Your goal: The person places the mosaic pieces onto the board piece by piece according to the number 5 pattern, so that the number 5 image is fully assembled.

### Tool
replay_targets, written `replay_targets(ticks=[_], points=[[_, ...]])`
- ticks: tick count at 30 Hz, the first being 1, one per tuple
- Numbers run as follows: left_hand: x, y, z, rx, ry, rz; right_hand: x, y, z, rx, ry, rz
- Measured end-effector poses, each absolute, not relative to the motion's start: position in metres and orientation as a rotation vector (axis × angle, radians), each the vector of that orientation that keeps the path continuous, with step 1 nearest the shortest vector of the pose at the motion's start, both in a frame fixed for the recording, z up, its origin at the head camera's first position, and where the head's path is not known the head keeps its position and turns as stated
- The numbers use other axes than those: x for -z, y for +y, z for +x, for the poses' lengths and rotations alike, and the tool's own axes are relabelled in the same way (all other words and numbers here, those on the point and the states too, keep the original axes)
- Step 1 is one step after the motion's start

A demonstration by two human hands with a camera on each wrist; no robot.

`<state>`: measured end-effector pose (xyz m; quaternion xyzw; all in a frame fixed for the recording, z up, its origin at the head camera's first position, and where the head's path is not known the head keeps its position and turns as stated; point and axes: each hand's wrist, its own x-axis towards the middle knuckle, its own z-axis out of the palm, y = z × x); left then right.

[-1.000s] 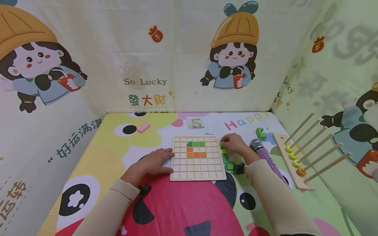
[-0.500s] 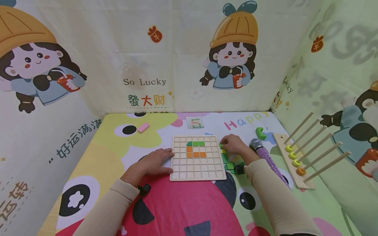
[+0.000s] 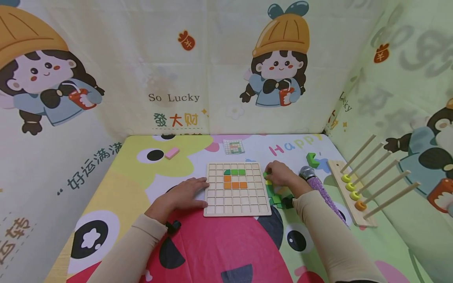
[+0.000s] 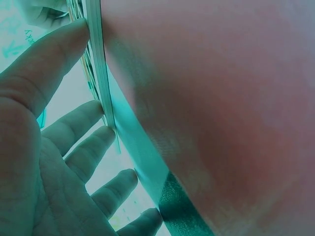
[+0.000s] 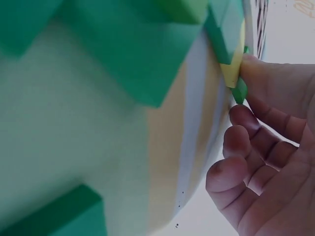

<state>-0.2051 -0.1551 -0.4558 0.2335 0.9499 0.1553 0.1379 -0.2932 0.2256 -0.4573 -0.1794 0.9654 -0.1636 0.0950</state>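
Wooden grid board (image 3: 236, 189): laid flat on the patterned mat (image 3: 226, 243), with green and orange pieces seated in its upper middle cells. Left hand (image 3: 184, 195): fingers straight, pressed against the board's left edge. Right hand (image 3: 281, 175): fingers curled, a small green piece (image 5: 239, 91) pinched just beside the board's right edge, above a pile of green and yellow blocks (image 3: 277, 194). Microphone (image 3: 318, 186): laid near the right forearm.

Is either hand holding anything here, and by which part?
The right hand pinches a small green piece by its end; the left hand only presses flat against the wooden grid board's edge.
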Motion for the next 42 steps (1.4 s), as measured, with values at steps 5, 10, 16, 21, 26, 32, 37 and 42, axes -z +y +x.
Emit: replay_targets(ticks=[5, 10, 16, 21, 26, 32, 37, 42], points=[[0.455, -0.155, -0.205, -0.459, 2.742, 0.683, 0.454, 0.227, -0.292, 0.567, 2.861, -0.505], [0.455, -0.155, -0.206, -0.466, 2.742, 0.672, 0.453, 0.232, -0.293, 0.652, 2.847, -0.468], [0.455, -0.156, -0.206, -0.463, 2.736, 0.660, 0.453, 0.236, -0.295, 0.749, 2.840, -0.428], [0.456, -0.157, -0.207, -0.444, 2.736, 0.665, 0.451, 0.231, -0.297, 0.871, 2.833, -0.408], [0.455, -0.156, -0.208, -0.452, 2.738, 0.677, 0.450, 0.216, -0.299, 0.945, 2.777, -0.406], [0.456, -0.157, -0.208, -0.459, 2.740, 0.677, 0.450, 0.197, -0.303, 0.965, 2.749, -0.431], [0.457, -0.158, -0.208, -0.453, 2.742, 0.683, 0.450, 0.185, -0.307, 0.966, 2.734, -0.404], [0.460, -0.159, -0.209, -0.443, 2.740, 0.683, 0.450, 0.178, -0.308, 0.930, 2.735, -0.411]])
